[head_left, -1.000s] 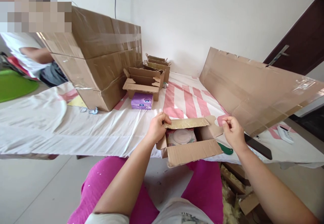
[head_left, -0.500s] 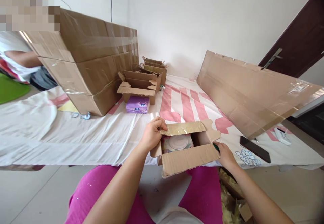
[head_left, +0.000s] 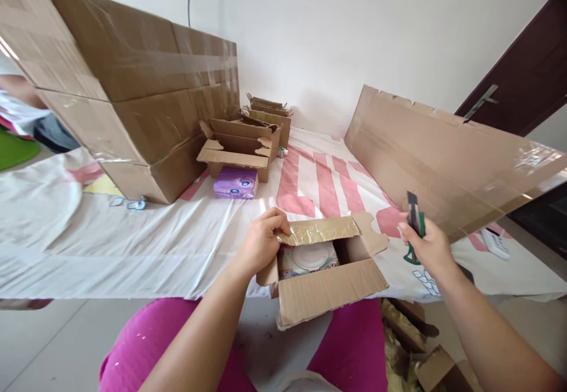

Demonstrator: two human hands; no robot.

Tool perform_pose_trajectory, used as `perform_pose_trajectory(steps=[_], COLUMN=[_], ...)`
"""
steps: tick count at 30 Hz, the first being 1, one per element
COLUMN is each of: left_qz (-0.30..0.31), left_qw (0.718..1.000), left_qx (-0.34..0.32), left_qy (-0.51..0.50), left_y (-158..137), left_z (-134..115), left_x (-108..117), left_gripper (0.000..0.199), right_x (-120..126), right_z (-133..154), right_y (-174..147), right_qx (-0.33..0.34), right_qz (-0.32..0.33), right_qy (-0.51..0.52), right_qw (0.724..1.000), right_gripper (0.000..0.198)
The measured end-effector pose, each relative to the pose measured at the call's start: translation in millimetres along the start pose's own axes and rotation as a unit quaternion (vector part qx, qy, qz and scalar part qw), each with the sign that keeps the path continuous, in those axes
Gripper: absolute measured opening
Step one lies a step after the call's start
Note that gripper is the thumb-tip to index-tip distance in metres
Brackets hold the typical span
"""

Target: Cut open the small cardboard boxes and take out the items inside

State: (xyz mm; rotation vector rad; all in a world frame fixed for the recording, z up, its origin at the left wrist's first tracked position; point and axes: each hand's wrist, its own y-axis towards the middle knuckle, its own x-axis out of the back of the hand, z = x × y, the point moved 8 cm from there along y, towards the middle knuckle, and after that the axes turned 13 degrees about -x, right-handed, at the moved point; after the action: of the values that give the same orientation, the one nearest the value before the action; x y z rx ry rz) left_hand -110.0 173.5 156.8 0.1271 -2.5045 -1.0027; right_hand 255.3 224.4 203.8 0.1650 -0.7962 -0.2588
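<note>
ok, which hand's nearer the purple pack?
Left. Left hand is in front of the purple pack, slightly right; right hand, holding the green cutter, is farther right.

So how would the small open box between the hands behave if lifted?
The open box may feel stiff, being cardboard, though its unfolded flaps could bend. It might tip left, since the patterned item fills that end.

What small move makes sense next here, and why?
Probably setting the green-handled cutter down on the cloth, clear of the small carton. The right hand holds it beside the carton, whose top already stands open with a patterned item showing inside. The left hand is at the far flap, so freeing the right would seem useful.
</note>
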Motion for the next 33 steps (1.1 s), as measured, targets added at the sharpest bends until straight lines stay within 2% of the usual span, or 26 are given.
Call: perform_pose_trajectory(steps=[3,5,7,9,12,14,20,27,33], left_qz=[-0.003,-0.004,-0.003,-0.004,-0.007,-0.008,-0.009,-0.024,-0.041], left_qw=[1.0,1.0,1.0,1.0,1.0,1.0,1.0,0.999,0.999], left_qx=[0.007,0.013,0.016,0.014,0.008,0.007,0.019,0.026,0.025], left_qy=[-0.004,-0.004,-0.004,-0.004,-0.002,0.001,0.012,0.018,0.02], left_y=[0.3,0.4,0.3,0.1,-0.1,-0.2,-0.5,0.2,1.0], left_z=[0.9,1.5,1.8,1.8,1.4,1.3,0.4,-1.2,-0.1], left_x=[0.1,0.2,0.0,-0.2,0.0,0.4,2.1,2.6,2.0], left_gripper=[0.022,0.021,0.021,0.022,0.022,0.022,0.023,0.026,0.028], right_x=[-31.0,-57.8,-82.4,-102.3,-120.6,-123.7,-113.5,-107.5,-100.5], right_z=[41.2,55.9,61.3,61.8,61.5,62.4,65.6,62.4,56.8], right_y=[10.3,20.0,31.1,40.2,45.6,45.6,39.5,26.2,16.9], right_qx=[-0.025,-0.045,-0.061,-0.075,-0.087,-0.073,0.053,0.104,0.148], right_qz=[0.131,0.188,0.215,0.235,0.265,0.266,0.215,0.284,0.299], right_qy=[0.01,-0.054,-0.151,-0.225,-0.223,-0.201,-0.181,-0.057,0.02], right_qw=[0.991,0.98,0.963,0.943,0.934,0.94,0.958,0.951,0.942], right_gripper=[0.034,0.024,0.019,0.022,0.021,0.018,0.013,0.018,0.023])
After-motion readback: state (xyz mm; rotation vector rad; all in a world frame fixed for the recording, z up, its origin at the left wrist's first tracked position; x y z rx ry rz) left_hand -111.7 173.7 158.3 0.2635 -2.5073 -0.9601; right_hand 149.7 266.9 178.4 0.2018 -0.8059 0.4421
